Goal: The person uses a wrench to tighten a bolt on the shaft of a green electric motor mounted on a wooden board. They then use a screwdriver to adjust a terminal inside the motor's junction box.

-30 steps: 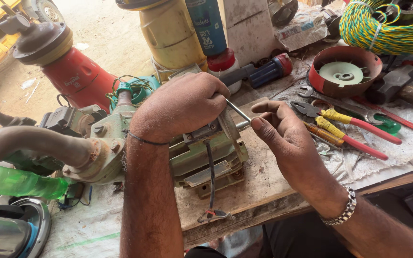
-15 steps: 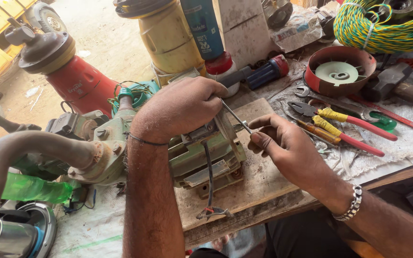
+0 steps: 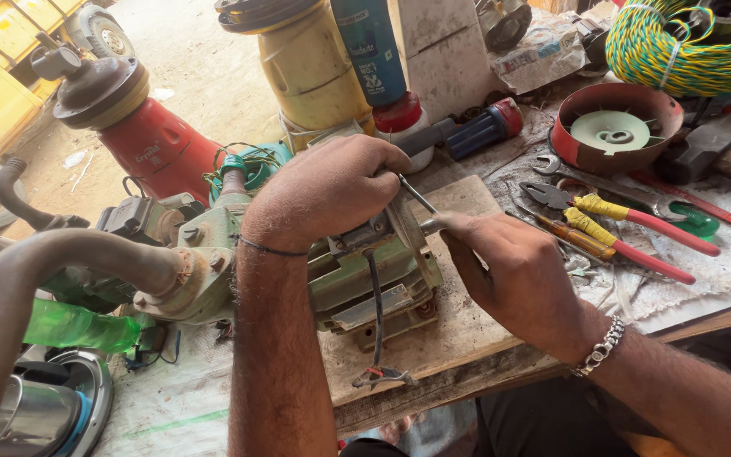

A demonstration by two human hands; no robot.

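Fingers (image 3: 357, 182) of your left hand (image 3: 323, 190) curl tight over the top of the worn green metal motor block (image 3: 365, 279) on the wooden surface (image 3: 467, 330), while your right hand (image 3: 518, 275) pinches a thin metal rod (image 3: 416, 196) against it, just left of the red-handled pliers (image 3: 628, 216).

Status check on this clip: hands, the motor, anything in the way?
Left hand clamped on top of the green motor. Right hand pinching a thin metal tool at its end. Pliers and red fan cover off to the side, clear.

Repair workshop: cluttered wooden bench (image 3: 467, 338), pliers (image 3: 611, 222), spanner (image 3: 585, 173), wire coil (image 3: 687, 51), dismantled pump motors (image 3: 213, 254).
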